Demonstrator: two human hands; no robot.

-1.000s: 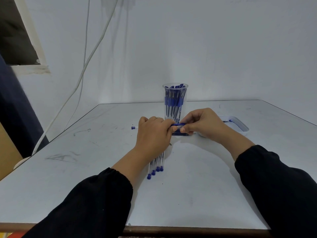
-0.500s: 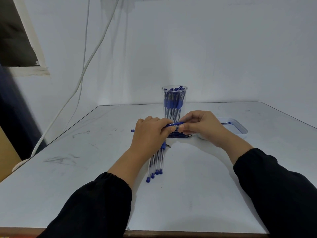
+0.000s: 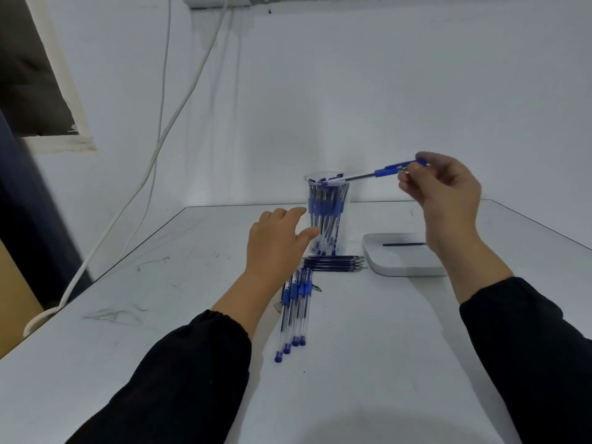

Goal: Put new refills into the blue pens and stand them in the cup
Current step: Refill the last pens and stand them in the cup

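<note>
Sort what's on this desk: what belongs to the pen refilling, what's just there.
Job: held pen, cup, table pens, refills, tray, right hand, left hand.
Just there: wall cables, table.

The right hand (image 3: 448, 200) pinches a blue pen (image 3: 381, 172) by its grip end, the far end reaching left to the rim of the clear cup (image 3: 326, 216) of pens, while the left hand (image 3: 275, 245), fingers loose, hovers below beside the cup.

Dim cool light, soft shadows, wide-angle distortion
</note>
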